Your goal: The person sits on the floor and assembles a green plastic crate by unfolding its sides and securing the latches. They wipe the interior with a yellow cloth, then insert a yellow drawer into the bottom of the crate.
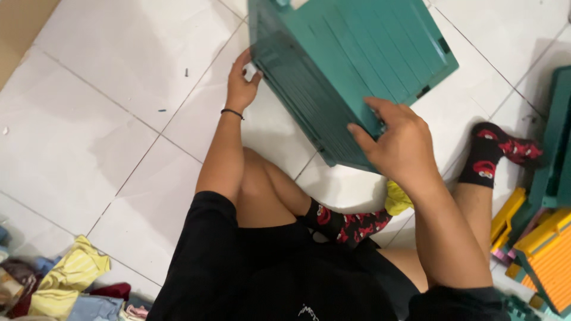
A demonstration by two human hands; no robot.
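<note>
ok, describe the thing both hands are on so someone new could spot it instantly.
Start at the white tiled floor where the person sits; straight ahead, at top centre, is a large teal plastic panel piece with ribbed slats, tilted up off the tiles. The left hand grips its left edge, the right hand its near corner. Unlike the orange and yellow pieces stacked at right, it is held.

No labels, signs or screens in view. Only possible package: a flat brown cardboard piece point(21, 27) lying on the white tile floor point(89, 119) at the top left corner of the view, plain tan, mostly cut off by the frame edge; cannot tell if it is a box or a loose sheet. No markings visible on it.
</note>
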